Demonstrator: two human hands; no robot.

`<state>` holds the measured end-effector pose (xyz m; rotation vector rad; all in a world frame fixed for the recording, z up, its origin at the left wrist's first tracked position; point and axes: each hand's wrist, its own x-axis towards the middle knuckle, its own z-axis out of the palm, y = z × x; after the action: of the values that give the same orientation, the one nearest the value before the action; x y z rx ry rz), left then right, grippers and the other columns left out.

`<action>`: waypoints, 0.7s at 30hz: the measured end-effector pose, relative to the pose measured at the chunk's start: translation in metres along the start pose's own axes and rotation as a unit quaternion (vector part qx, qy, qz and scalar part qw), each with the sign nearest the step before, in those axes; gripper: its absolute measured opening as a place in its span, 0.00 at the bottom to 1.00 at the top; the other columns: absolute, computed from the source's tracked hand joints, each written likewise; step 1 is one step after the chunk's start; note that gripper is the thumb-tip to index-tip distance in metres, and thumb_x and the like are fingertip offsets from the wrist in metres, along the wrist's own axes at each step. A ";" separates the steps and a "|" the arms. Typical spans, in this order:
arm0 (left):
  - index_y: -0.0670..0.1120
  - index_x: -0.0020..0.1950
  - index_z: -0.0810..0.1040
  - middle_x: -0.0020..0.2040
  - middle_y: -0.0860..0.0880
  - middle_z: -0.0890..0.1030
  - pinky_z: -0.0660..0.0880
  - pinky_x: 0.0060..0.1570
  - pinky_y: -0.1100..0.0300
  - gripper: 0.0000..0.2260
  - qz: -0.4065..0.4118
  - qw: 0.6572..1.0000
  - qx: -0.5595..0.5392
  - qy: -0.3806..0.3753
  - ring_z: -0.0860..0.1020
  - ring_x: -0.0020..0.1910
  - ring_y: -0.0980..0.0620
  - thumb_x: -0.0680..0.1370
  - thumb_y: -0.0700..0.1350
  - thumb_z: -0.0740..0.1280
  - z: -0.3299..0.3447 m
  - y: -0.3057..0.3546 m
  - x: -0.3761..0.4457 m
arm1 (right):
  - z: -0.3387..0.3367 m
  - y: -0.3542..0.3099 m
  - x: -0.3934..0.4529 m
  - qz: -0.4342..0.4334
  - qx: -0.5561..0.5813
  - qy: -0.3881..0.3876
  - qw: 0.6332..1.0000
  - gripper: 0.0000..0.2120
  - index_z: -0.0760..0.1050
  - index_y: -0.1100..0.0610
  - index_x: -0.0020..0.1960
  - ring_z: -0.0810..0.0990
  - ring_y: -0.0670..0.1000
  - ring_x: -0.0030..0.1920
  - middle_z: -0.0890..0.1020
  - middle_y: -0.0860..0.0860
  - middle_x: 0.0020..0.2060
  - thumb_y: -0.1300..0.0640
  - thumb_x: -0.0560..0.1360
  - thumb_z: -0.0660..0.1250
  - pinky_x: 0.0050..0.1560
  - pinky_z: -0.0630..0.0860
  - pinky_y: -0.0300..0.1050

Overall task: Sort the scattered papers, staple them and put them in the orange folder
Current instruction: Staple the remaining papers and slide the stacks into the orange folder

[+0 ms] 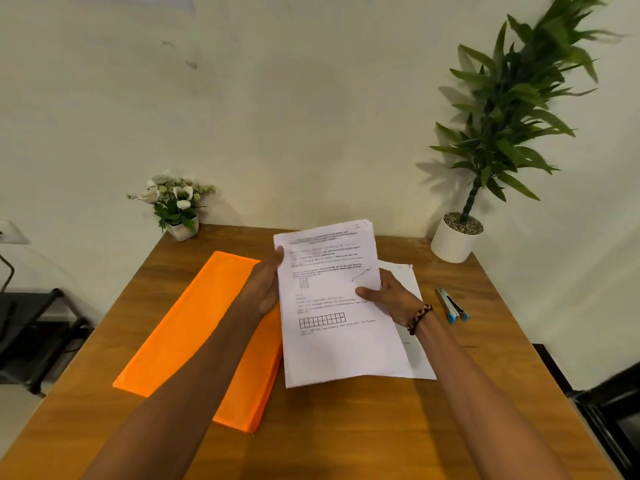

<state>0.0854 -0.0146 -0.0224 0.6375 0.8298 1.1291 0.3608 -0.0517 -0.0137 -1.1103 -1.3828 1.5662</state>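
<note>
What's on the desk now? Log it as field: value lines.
left hand: grips left edge of papers
right hand: grips right edge of papers
papers: lifted, printed side up
sheet: flat on table, beneath papers
folder: orange, closed, left of papers
stapler: on table, right of sheet, untouched
plants: flowers back left, tall plant back right

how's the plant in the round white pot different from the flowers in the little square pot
The tall green leafy plant in the round white pot stands at the wooden table's far right corner; the small white-flowered plant in the square white pot sits at the far left. The first towers; the second stays low. It has blossoms, the tall one only leaves. Both pots are white.
</note>
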 end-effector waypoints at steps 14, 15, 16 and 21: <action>0.54 0.82 0.54 0.77 0.54 0.67 0.71 0.71 0.52 0.26 0.105 0.940 0.308 -0.104 0.71 0.73 0.52 0.86 0.50 0.58 0.058 -0.032 -0.028 | 0.061 -0.016 0.025 0.000 -0.259 0.107 0.960 0.39 0.40 0.53 0.81 0.76 0.57 0.67 0.66 0.51 0.74 0.64 0.80 0.61 0.61 0.77 0.49; 0.53 0.83 0.49 0.80 0.55 0.61 0.65 0.74 0.55 0.27 0.146 0.908 0.375 -0.117 0.65 0.76 0.54 0.86 0.50 0.56 0.061 -0.036 -0.027 | 0.066 -0.019 0.027 -0.020 -0.294 0.115 0.949 0.42 0.35 0.51 0.81 0.77 0.58 0.66 0.63 0.54 0.77 0.64 0.80 0.61 0.57 0.77 0.46; 0.53 0.83 0.45 0.82 0.54 0.56 0.60 0.77 0.56 0.28 0.177 0.878 0.430 -0.117 0.60 0.79 0.54 0.87 0.51 0.54 0.063 -0.038 -0.025 | 0.068 -0.020 0.029 -0.044 -0.310 0.121 0.942 0.45 0.31 0.49 0.80 0.76 0.57 0.68 0.57 0.54 0.80 0.63 0.80 0.61 0.58 0.77 0.44; 0.60 0.82 0.40 0.84 0.56 0.47 0.55 0.80 0.48 0.30 0.202 0.824 0.525 -0.072 0.50 0.82 0.52 0.83 0.66 0.47 0.058 -0.042 -0.018 | 0.075 -0.019 0.026 -0.055 -0.145 0.141 0.978 0.38 0.37 0.50 0.82 0.68 0.48 0.72 0.58 0.46 0.78 0.53 0.84 0.60 0.73 0.69 0.50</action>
<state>0.1517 -0.0469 -0.0192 1.8696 1.2025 0.8948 0.2811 -0.0502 0.0051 -1.3478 -1.4769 1.1008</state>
